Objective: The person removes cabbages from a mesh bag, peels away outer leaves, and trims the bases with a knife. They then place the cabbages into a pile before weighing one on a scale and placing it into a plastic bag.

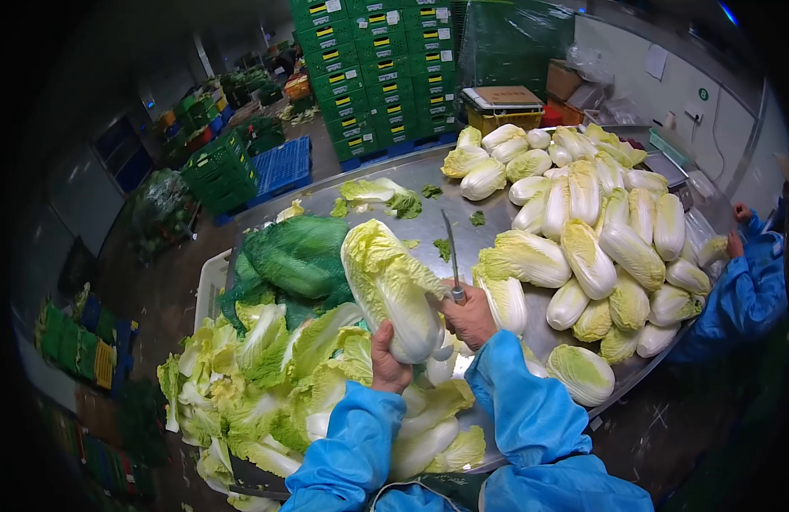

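A pale napa cabbage stands tilted at the middle of the view, its leafy yellow-green end up. My left hand grips it low on its left side. A knife points upward, its handle wrapped by the fingers of my right hand, which is close against the cabbage's right side. Below and to the left lies a heap of loose outer leaves. Behind them is a green net bag with cabbages inside. A large pile of trimmed cabbages covers the right of the metal table.
Leaf scraps lie at the table's far side. Beyond stand stacked green crates and a blue pallet. A co-worker in blue sleeves is at the right edge. A white bin touches the table's left side.
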`<state>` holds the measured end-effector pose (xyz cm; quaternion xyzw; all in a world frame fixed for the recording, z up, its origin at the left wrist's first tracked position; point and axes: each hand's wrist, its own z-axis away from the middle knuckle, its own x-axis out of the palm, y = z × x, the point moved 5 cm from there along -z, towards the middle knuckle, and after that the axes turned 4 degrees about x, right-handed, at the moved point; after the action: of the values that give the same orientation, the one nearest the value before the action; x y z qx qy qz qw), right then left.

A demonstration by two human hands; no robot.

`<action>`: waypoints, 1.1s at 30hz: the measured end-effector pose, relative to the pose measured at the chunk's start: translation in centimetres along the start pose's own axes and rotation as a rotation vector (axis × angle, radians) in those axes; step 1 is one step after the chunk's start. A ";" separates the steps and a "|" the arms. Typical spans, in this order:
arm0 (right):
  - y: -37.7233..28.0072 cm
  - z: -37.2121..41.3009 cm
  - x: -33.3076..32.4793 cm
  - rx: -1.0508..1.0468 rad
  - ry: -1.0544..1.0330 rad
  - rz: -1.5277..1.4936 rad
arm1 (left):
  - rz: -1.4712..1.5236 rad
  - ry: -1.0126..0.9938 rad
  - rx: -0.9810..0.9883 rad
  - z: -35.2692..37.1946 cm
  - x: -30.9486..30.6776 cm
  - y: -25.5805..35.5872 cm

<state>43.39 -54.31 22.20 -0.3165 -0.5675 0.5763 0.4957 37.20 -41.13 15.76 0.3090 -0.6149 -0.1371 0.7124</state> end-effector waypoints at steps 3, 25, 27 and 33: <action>-0.5 0.2 -0.8 -0.066 -0.103 -0.015 | -0.097 -0.032 0.054 0.4 -0.1 0.0; -5.3 6.2 -8.1 -0.118 0.039 -0.504 | 0.188 -0.004 -0.025 4.3 -0.5 -1.1; -2.2 4.8 -9.0 -0.063 0.189 -0.355 | 0.321 -0.055 -0.132 5.0 -1.0 -1.8; 5.0 8.1 -6.5 0.189 -0.026 0.421 | 0.349 -0.064 -0.150 9.1 -1.8 -0.9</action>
<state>36.82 -62.39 17.31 -0.3724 -0.4388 0.7216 0.3847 28.25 -43.26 14.33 0.1395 -0.6695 -0.0667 0.7266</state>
